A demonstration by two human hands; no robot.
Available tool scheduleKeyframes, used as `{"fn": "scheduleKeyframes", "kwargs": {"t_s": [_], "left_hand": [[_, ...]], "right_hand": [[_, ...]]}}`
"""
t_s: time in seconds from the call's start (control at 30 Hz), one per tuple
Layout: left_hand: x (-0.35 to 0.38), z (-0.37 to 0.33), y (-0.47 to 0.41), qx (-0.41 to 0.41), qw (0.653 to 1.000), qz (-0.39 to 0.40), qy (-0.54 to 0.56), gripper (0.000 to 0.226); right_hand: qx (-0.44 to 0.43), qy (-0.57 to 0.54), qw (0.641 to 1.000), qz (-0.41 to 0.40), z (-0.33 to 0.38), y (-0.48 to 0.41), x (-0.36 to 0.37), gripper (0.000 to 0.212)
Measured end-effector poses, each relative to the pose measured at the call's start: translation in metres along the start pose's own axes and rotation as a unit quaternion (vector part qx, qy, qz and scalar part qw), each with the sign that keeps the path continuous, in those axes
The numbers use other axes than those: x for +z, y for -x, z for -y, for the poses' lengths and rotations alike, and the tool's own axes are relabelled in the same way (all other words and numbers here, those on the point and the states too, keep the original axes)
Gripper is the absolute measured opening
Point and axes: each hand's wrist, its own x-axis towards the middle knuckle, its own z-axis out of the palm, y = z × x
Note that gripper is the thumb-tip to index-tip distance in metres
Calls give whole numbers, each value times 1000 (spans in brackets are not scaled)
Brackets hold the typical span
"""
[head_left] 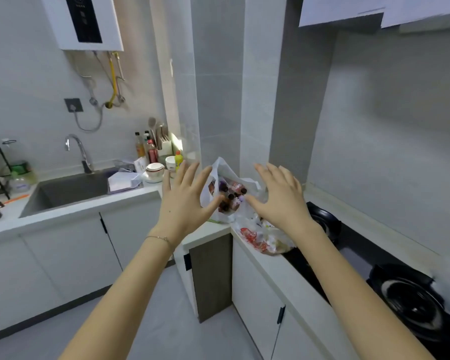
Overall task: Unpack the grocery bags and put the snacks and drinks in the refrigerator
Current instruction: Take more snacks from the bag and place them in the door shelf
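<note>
Both arms are being stretched forward. Left hand (185, 201) and right hand (278, 201) are being held flat, fingers straight and spread, nothing gripped, flanking the white bag (220, 166). The bag is being propped in the counter (205, 229) corner with bottles (231, 190) showing inside. Whether either hand touches it cannot be told.

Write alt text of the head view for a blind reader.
A left hand and right hand, both open, reach toward a white bag of bottles on a kitchen counter. A second bag lies beside a black stove; a sink is at left.
</note>
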Motion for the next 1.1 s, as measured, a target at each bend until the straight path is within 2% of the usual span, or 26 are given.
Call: {"fn": "scheduleKeyframes", "kwargs": {"t_s": [0.37, 0.57, 0.77, 0.87, 1.0, 1.03, 1.1], "left_hand": [[181, 3, -97, 86, 986, 124, 70, 80], [260, -12, -136, 117, 974, 173, 93, 84], [333, -22, -170, 127, 959, 230, 106, 87], [370, -31, -183, 147, 954, 230, 120, 74], [416, -43, -184, 165, 947, 205, 185, 36], [426, -46, -183, 172, 945, 209, 186, 31], [444, -50, -181, 179, 937, 247, 172, 36]], "right_hand": [[174, 48, 981, 70, -125, -57, 109, 76], [225, 21, 970, 92, -175, -86, 149, 73], [224, 6, 969, 104, -227, -125, 185, 65], [218, 1, 969, 112, -255, -140, 207, 62], [215, 1, 966, 146, -283, -156, 237, 60], [213, 2, 965, 152, -289, -159, 244, 59], [212, 9, 964, 159, -299, -166, 258, 56]]}}
